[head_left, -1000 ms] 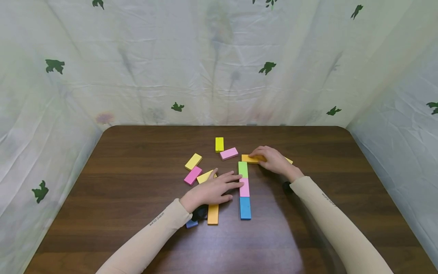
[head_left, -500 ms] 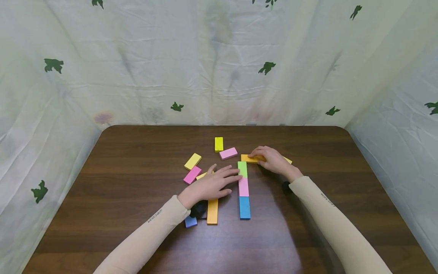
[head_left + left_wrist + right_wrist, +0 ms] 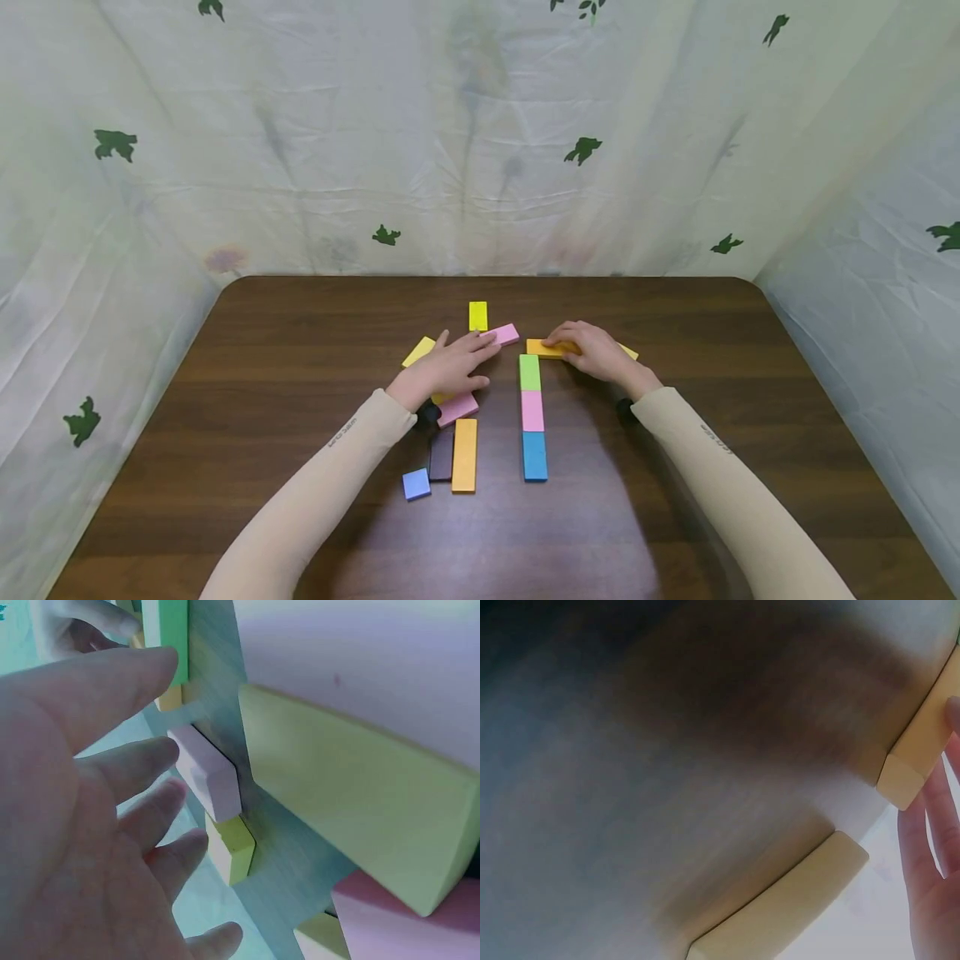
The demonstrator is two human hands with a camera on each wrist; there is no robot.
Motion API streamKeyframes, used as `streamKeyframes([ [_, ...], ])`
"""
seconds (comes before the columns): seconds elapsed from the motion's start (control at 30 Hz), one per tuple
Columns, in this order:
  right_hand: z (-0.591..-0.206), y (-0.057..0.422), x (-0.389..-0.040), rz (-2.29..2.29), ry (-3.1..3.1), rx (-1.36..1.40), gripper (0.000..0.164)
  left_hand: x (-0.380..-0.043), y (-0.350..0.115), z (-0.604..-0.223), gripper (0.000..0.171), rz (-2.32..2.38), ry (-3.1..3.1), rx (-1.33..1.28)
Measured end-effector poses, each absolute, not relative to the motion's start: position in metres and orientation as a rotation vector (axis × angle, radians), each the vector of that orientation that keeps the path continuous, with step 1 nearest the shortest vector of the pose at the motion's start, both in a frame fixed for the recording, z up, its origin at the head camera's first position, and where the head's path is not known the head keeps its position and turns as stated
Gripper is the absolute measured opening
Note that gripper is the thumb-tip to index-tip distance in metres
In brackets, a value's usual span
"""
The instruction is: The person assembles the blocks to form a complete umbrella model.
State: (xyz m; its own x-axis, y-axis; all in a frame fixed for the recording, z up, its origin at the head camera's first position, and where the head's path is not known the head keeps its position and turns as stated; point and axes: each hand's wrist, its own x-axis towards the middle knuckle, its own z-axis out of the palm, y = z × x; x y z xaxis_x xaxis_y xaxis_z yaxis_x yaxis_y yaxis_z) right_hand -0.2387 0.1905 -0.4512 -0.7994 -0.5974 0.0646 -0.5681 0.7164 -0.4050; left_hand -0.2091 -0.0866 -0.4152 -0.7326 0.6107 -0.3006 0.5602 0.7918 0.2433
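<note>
My left hand (image 3: 448, 367), fingers spread, is over the loose blocks left of centre, its fingertips overlapping a light pink block (image 3: 507, 334) in the head view. Nothing lies between those fingers in the left wrist view, where the pink block (image 3: 206, 772) and a yellow block (image 3: 230, 847) show beyond the fingertips. My right hand (image 3: 596, 350) holds an orange block (image 3: 534, 347) flat on the table between thumb and fingers. Just below that block, a column of green (image 3: 529, 372), pink (image 3: 532, 411) and blue (image 3: 534, 457) blocks runs toward me.
A pale yellow block (image 3: 630, 352) lies beyond the right hand. Near the left wrist are a pink block (image 3: 459, 408), a long orange block (image 3: 464, 457), a dark block (image 3: 441, 457) and a small blue block (image 3: 416, 484). Another yellow block (image 3: 417, 351) is partly covered by the left hand.
My left hand has left the green and pink blocks of the column and moved left and farther back, to the light pink block. The right hand stays on the orange block.
</note>
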Motion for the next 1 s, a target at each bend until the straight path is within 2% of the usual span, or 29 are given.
streamKeyframes([
  [0.67, -0.452, 0.19, -0.237, -0.65, 2.844, -0.962, 0.029, -0.24, -0.101, -0.419, 0.062, 0.257, 2.621, 0.795],
  [0.83, -0.452, 0.19, -0.237, -0.643, 2.847, -0.958, 0.028, -0.231, -0.106, -0.414, 0.056, 0.373, 2.58, 0.937],
  [1.0, -0.452, 0.19, -0.237, -0.641, 2.847, -0.954, 0.028, -0.209, -0.109, -0.41, 0.044, 0.494, 2.486, 1.198],
])
